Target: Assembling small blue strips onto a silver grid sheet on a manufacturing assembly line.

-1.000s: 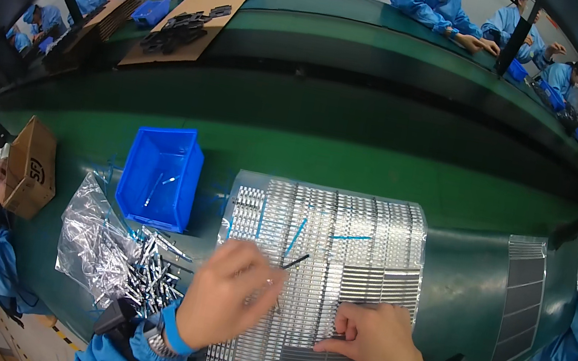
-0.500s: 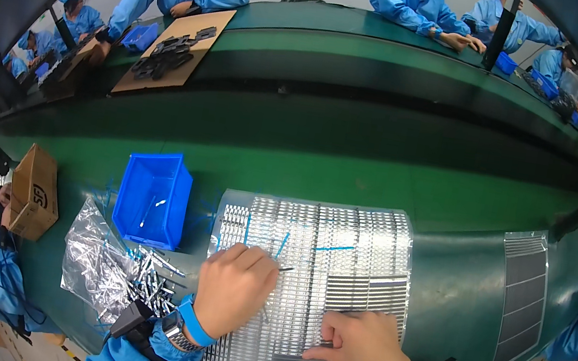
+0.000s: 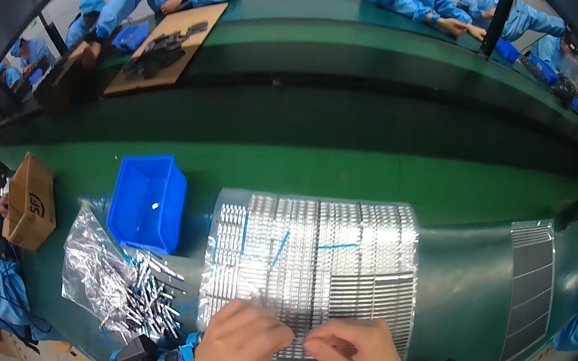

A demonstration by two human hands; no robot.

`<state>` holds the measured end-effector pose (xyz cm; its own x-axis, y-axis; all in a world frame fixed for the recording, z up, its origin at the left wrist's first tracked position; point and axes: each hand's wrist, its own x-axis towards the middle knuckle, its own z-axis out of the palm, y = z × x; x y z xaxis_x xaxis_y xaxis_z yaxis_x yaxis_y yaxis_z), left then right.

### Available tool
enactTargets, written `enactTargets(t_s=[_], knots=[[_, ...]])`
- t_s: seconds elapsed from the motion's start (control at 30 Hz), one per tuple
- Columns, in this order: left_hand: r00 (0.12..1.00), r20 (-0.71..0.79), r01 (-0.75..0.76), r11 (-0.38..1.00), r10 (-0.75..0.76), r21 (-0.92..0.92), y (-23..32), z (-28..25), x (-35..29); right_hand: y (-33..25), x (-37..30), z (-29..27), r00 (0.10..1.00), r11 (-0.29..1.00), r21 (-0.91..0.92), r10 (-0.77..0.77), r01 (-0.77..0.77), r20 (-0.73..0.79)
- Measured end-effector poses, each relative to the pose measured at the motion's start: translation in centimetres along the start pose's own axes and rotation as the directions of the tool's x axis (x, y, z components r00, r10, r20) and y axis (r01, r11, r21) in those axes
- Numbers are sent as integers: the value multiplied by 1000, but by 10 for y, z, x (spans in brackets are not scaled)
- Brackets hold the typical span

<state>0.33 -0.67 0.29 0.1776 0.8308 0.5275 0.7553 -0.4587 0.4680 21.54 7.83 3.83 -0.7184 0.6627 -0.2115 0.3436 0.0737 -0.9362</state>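
Observation:
My left hand (image 3: pixel 243 343) and my right hand (image 3: pixel 365 355) hover close together over the lower part of a sheet of small silvery strips (image 3: pixel 279 286). Both have fingers drawn into a pinch, the fingertips almost meeting. Anything between them is too small or too hidden to make out. Rows of silver strips cover much of the sheet, with dark bands at its lower right. A few thin blue strips (image 3: pixel 337 247) lie across it. To the left is a loose heap of small silver and dark strips (image 3: pixel 151 299), partly on a clear plastic bag (image 3: pixel 92 262).
Behind the heap stands a blue bin (image 3: pixel 144 221) with a small white piece inside. A dark panelled sheet (image 3: pixel 529 297) lies right on the green table (image 3: pixel 464 279). A person with a cardboard box (image 3: pixel 33 203) is at the left; other people work across the table.
My left hand has come down and right, toward my right hand, from higher on the sheet. My right hand has stayed nearly in place. The view has shifted slightly.

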Motion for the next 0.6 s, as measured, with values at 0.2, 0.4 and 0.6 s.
enactTargets(t_s=[0.2, 0.4, 0.6], knots=[[957, 112, 286, 928, -267, -238, 1, 4, -3, 28, 1, 13, 993, 995, 0, -97, 97, -74], [958, 162, 282, 888, -238, -364, -8, 6, -11, 33, 4, 20, 962, 954, -184, -258, 238, -93], [931, 201, 365, 793, -304, -488, -10, 4, -10, 34, 1, 20, 974, 974, -135, -198, 182, -114]])
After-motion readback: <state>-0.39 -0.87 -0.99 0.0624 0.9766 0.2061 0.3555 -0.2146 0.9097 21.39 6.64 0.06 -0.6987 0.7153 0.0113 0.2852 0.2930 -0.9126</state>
